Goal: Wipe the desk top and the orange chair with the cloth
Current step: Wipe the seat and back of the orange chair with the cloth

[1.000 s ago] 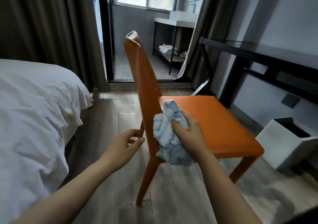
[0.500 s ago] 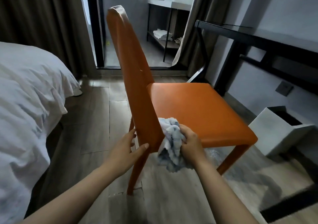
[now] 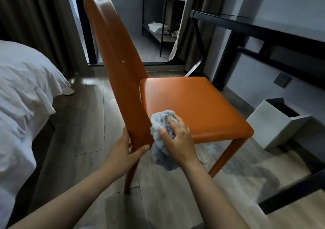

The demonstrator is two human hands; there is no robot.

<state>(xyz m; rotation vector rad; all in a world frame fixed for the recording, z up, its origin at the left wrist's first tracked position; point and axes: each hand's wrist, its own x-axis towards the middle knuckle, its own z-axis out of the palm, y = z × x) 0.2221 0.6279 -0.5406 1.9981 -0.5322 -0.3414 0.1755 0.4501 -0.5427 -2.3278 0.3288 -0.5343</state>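
The orange chair (image 3: 193, 102) stands on the wood floor in front of me, its tall backrest to the left and its seat facing right toward the desk. My right hand (image 3: 177, 137) grips a bunched pale blue cloth (image 3: 160, 123) and presses it on the near left corner of the seat, beside the backrest. My left hand (image 3: 124, 151) holds the bottom edge of the backrest, thumb in front and fingers behind. The black-framed desk (image 3: 246, 24) runs along the right wall; little of its top shows.
A bed with white bedding (image 3: 22, 95) fills the left side. A white square bin (image 3: 274, 121) stands on the floor right of the chair. Dark curtains and a glass door lie behind the chair. A dark bar (image 3: 292, 193) crosses the lower right corner.
My right hand carried the cloth down off the backrest and onto the seat's near corner. My left hand closed in and took hold of the backrest's bottom edge. The view moved closer.
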